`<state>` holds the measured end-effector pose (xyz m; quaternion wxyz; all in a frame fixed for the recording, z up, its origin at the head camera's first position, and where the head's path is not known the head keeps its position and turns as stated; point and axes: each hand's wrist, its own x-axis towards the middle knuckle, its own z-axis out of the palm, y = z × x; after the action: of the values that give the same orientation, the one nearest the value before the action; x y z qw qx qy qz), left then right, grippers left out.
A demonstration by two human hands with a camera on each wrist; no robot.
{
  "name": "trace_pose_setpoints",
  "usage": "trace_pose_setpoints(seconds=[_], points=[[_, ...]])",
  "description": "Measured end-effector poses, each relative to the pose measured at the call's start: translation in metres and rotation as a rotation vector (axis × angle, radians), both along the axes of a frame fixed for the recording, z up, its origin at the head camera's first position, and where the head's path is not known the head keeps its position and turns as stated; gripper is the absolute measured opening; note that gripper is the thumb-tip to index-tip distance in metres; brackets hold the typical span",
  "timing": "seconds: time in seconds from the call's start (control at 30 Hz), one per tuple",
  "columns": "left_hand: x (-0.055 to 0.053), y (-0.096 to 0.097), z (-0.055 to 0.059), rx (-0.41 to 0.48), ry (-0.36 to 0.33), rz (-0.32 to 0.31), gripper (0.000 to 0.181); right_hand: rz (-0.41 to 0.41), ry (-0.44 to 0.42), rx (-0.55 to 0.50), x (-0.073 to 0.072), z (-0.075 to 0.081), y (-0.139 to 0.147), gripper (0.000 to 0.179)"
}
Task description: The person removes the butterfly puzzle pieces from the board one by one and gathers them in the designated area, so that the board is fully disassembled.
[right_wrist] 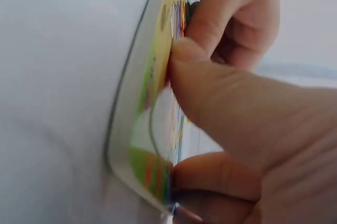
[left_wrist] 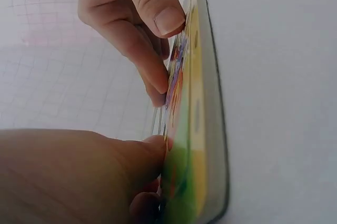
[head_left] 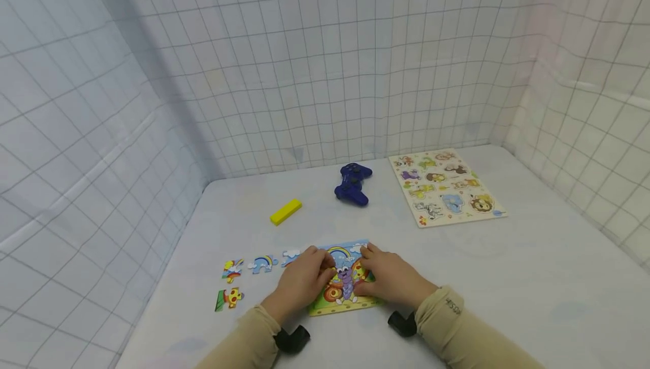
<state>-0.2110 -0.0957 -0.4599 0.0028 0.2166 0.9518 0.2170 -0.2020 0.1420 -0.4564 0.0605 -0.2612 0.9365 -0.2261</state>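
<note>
A jigsaw puzzle [head_left: 347, 285] in a shallow tray lies on the table, showing a purple butterfly under a rainbow. My left hand [head_left: 302, 276] covers its left side, thumb and bent fingertips gripping at the picture surface. From the right, my right hand [head_left: 395, 277] grips the puzzle near the wing, thumb low and fingers toward the upper right corner. In the right wrist view the right thumb [right_wrist: 189, 74] bears on the printed face. Left of the tray lie several loose pieces, among them a rainbow piece [head_left: 263, 264] and a mushroom piece [head_left: 231, 298].
A yellow block [head_left: 286, 211] lies behind the loose pieces. Farther back sits a blue game controller [head_left: 353, 184]. An animal puzzle board [head_left: 442, 187] lies at the back right. Grid-patterned cloth walls [head_left: 304, 64] enclose the white table [head_left: 508, 279] at the back and sides.
</note>
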Motion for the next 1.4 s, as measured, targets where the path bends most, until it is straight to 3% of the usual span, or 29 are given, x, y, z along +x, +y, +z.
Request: trace_pose_setpoints(seconds=[0.47,0.67,0.87,1.17,1.4], points=[[0.0017,0.0033,-0.0004,-0.024,0.024,0.029,0.013,0.016,0.008,0.024,0.0027,-0.0008,-0.0035,0.072],[0.0026,0.0051,0.0013,0.048,0.022,0.024,0.012,0.017,0.004,0.027,0.0046,0.0024,-0.0037,0.072],[0.0019,0.0051,0.0019,0.134,-0.029,0.047,0.013,0.02,0.001,0.025,0.005,0.0035,-0.0042,0.072],[0.0015,0.0049,0.0009,0.162,-0.021,0.059,0.015,0.016,-0.011,0.024,0.0061,0.0049,-0.0039,0.073],[-0.0004,-0.0007,0.005,0.278,-0.08,0.065,0.018,0.019,-0.014,0.011,0.0058,0.005,-0.0041,0.073]])
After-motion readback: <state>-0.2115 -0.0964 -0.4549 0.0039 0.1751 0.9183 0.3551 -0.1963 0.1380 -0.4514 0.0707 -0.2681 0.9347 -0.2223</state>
